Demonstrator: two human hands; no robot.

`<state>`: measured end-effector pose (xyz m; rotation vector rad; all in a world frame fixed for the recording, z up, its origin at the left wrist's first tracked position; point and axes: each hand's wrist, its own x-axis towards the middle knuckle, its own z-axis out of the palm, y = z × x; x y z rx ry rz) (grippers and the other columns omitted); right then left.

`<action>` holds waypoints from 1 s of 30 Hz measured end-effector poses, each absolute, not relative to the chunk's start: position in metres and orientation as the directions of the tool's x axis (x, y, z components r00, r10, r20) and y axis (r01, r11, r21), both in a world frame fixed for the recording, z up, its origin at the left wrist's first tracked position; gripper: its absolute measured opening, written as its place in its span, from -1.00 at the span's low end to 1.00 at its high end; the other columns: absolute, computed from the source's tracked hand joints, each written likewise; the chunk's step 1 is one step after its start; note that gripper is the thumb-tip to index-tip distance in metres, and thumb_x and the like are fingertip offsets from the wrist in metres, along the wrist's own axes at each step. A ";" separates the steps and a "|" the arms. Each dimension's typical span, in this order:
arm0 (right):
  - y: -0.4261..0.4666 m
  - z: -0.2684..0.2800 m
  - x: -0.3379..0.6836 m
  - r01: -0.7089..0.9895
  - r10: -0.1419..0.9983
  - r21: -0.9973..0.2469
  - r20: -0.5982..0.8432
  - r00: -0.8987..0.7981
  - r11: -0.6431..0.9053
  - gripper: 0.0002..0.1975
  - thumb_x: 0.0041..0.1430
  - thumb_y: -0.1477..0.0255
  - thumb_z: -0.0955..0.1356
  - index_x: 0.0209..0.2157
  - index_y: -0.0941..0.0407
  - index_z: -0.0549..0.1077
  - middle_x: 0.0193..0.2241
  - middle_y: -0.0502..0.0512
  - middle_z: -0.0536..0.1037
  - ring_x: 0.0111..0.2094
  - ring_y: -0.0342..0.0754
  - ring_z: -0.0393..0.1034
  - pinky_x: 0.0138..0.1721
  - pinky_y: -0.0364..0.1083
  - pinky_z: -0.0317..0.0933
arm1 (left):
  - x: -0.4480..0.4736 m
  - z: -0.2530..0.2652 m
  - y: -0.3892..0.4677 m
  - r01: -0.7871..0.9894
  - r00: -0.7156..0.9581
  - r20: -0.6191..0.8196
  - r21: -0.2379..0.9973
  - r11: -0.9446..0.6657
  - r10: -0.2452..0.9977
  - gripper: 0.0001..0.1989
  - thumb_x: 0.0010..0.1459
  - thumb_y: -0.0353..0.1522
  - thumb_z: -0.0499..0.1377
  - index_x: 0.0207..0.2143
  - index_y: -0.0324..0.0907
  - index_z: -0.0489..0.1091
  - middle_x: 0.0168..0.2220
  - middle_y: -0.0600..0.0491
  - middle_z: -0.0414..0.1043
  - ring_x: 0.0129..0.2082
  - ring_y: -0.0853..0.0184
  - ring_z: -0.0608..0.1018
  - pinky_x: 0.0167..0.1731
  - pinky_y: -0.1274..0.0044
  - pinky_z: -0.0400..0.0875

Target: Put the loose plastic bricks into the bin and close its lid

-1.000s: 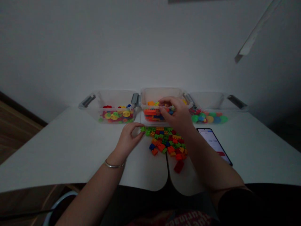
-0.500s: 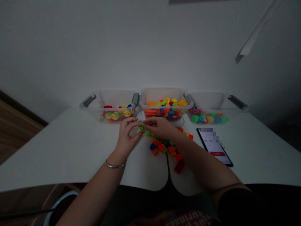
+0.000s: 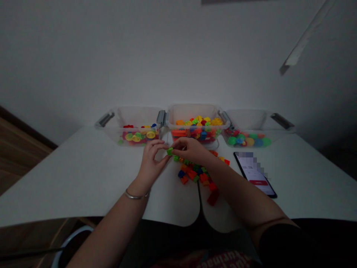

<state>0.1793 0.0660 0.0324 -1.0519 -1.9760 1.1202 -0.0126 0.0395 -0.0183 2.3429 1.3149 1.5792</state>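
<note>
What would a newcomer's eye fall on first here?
Probably the pile of small multicoloured plastic bricks, centred on the white table. At its back left, the bare left hand and right hand meet at a small green plastic brick. Behind, three clear plastic boxes of colourful pieces line the grey wall.

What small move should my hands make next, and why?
Probably pinch the green block with your right hand and ease your left hand off: both hands are at the block, and the middle bin of coloured pieces stands beyond.
</note>
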 end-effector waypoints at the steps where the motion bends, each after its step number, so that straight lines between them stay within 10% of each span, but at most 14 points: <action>1: 0.066 0.033 0.180 0.334 0.862 -0.884 0.134 -0.489 0.328 -0.89 0.11 0.39 0.44 -0.32 0.13 0.51 -0.38 0.04 0.61 -0.35 -0.12 0.49 -0.30 -0.14 0.33 | -0.013 -0.018 0.039 0.615 0.135 0.747 0.452 -0.646 0.651 -0.82 0.16 -0.37 0.29 -0.17 -0.09 0.42 -0.06 0.00 0.43 -0.01 0.22 0.48 0.04 0.29 0.42; 9: 0.069 0.055 0.202 0.323 0.849 -0.811 0.353 -0.394 0.487 -0.83 0.07 0.37 0.43 -0.27 0.11 0.49 -0.36 0.03 0.59 -0.38 -0.14 0.45 -0.33 -0.12 0.33 | -0.014 -0.023 0.041 0.597 0.221 0.646 0.502 -0.625 0.731 -0.85 0.22 -0.36 0.21 -0.14 -0.11 0.44 -0.13 -0.01 0.52 -0.07 0.21 0.53 0.00 0.30 0.45; 18: 0.078 0.077 0.242 0.710 0.656 -0.444 0.754 -0.033 0.546 -0.74 0.19 0.40 0.35 -0.09 0.08 0.54 -0.21 0.13 0.63 -0.17 0.04 0.48 -0.06 0.06 0.30 | -0.019 -0.039 0.047 0.618 0.464 0.477 0.430 -0.659 0.746 -0.65 0.24 -0.38 0.15 0.07 -0.09 0.45 0.14 -0.09 0.48 0.10 0.12 0.50 0.13 0.15 0.37; 30: 0.103 0.057 0.252 0.854 0.799 -0.376 0.597 -0.072 0.358 -0.71 0.26 0.35 0.30 -0.12 0.06 0.62 -0.16 0.15 0.66 -0.12 0.13 0.48 0.01 0.16 0.28 | -0.023 -0.043 0.047 0.644 0.500 0.432 0.394 -0.656 0.750 -0.64 0.19 -0.45 0.15 0.03 -0.08 0.50 0.06 -0.03 0.56 0.18 0.12 0.45 0.17 0.10 0.35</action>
